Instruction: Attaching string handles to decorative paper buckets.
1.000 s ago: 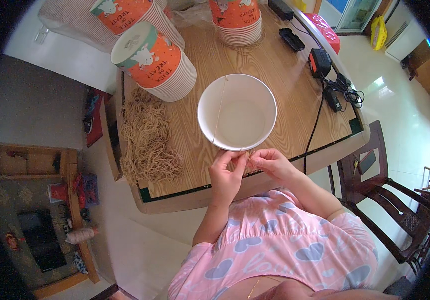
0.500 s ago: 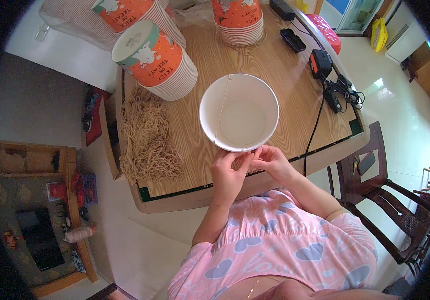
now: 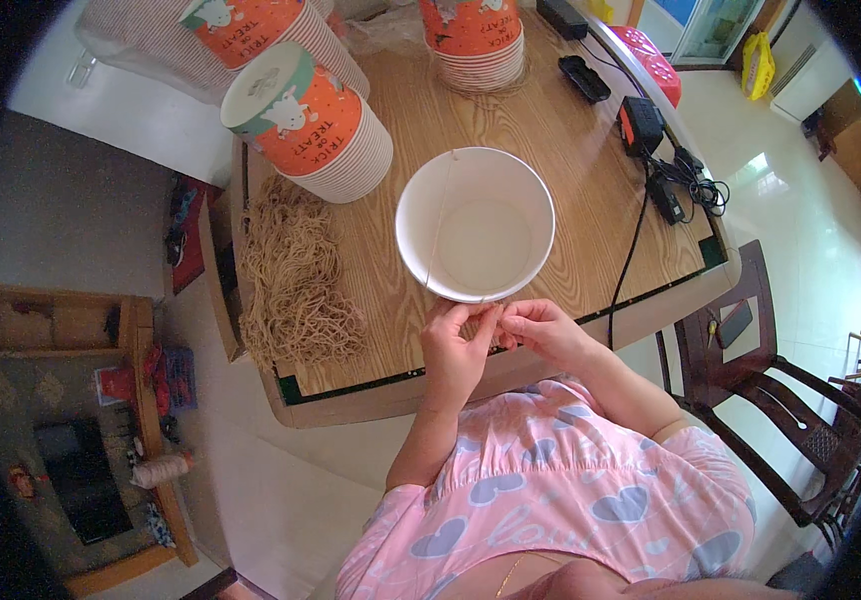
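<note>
A white paper bucket stands on the table in front of me, its mouth facing up. One strand of twine stretches across that mouth from the far rim to the near left rim. My left hand is closed at the near rim, thumb and forefinger pinched on the twine's end. Beside it, my right hand also pinches, fingertips nearly meeting the left ones just below the rim. The exact bit of twine between the fingertips is mostly hidden. A pile of loose tan twine lies left of the bucket.
Nested stacks of orange printed paper buckets stand at the far left, with another stack at the back. Black adapters and cables lie along the table's right side. A dark wooden chair stands at the right.
My right fingertips have shifted slightly at the near rim, beside the left ones. The bucket and the twine pile stay in place; the whole view has shifted a little.
</note>
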The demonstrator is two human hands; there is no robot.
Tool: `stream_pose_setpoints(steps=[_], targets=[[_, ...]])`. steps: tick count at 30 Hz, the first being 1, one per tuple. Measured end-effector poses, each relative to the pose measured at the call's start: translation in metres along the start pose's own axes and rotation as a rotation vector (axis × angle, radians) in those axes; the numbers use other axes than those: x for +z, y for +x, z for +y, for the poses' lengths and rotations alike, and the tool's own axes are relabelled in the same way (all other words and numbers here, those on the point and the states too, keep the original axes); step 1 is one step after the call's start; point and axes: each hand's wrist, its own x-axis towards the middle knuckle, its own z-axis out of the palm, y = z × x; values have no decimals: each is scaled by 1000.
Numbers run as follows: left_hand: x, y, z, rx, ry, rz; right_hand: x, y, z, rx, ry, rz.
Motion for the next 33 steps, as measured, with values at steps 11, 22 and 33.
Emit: stream_pose_setpoints(steps=[11, 22, 33], targets=[[-2, 1, 5, -18, 105, -75, -6, 4, 7, -112, -1, 81], [-1, 1, -1, 53, 113, -20, -6, 2, 8, -95, -30, 121], [-1, 1, -1, 51, 117, -38, -11, 0, 11, -107, -155, 206]])
